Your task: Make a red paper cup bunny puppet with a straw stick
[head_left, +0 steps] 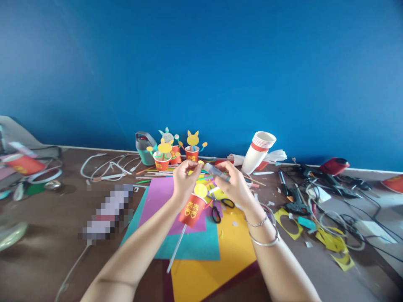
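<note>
"Above the coloured sheets, mid-table: what did each hand have?"

"Left hand (185,180): thumb and forefinger pinched together, a small yellow piece (200,162) at their tips, mostly covered. Right hand (232,184): fingers curled round a grey tube (216,171), possibly a glue stick. Label unreadable."

"Which way did the tube lie?"

"Long axis slanted across the view, from the pale end at upper left down to the greenish end at lower right, within the right hand's grip. The pale end faced the left fingertips."

"So the relation that counted?"

"Pale end to yellow piece. The piece lay just to the left of that end and a shade higher. Left hand nearer to the piece, since it held it; the tube belonged to the right. Whether the two touched, I could not tell."

"And beneath?"

"A red paper cup (191,212), tilted, over the purple sheet (160,191) and teal sheet (201,247), nearer the left forearm than the right. A yellow disc (200,190) showed at its mouth; a pale straw (176,249) ran from its base towards the wearer."

"Anything close by?"

"Black-handled scissors (216,214), handles apart, just right of the cup, below the right hand in the view."
</note>
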`<state>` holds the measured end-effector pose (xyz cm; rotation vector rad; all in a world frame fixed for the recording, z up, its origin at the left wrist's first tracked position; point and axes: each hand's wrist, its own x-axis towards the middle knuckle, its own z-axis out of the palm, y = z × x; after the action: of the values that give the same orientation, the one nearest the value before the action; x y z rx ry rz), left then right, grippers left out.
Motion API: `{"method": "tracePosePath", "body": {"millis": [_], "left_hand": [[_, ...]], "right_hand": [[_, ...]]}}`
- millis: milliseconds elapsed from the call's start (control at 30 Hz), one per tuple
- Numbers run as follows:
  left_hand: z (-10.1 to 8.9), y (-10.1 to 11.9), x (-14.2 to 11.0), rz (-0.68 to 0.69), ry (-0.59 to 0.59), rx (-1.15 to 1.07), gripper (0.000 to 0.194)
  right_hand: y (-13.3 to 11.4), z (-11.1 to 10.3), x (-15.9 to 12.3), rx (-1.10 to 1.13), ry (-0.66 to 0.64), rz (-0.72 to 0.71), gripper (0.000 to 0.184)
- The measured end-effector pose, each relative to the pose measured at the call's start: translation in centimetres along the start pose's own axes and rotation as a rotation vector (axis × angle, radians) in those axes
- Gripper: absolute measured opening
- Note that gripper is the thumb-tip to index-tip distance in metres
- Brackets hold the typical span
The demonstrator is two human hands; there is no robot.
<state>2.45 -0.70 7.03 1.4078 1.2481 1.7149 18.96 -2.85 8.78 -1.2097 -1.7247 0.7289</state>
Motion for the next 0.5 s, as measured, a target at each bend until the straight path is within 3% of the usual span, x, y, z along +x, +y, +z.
{"method": "tracePosePath", "body": {"millis": [500], "left_hand": [[-0.1, 0.6, -0.4, 0.138, -0.021, 0.171, 0.015]], "right_hand": [[-1.6, 0.5, -0.6, -0.06, 0.068, -0.081, 0.017]]}}
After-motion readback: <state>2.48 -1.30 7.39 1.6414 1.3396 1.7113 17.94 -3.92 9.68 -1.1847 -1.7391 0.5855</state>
